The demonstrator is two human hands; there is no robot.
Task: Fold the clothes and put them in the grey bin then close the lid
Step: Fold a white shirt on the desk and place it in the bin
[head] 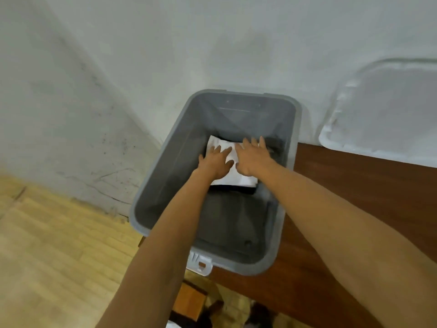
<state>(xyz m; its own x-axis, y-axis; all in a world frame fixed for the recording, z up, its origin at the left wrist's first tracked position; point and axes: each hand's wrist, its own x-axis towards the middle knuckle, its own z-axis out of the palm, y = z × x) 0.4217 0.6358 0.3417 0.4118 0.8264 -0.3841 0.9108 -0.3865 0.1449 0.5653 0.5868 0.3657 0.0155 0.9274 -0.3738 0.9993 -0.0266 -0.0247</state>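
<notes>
**Folded white garment pressed flat inside grey bin**

On a brown counter (343,185), a person reaches both bare arms into the open grey bin (264,266). Dark folded clothes (227,221) lie at its near end. Farther in, the left hand (214,162) and right hand (253,157) rest side by side, palms down on a folded white garment (236,178). Each grip is spread flat and clasps nothing, apparently pressing the cloth so it settles level on the darker clothes beneath. Beyond the bin, the pale lid (390,114) leans against the wall to the right, not yet fitted and seemingly kept close for the closing step.
</notes>
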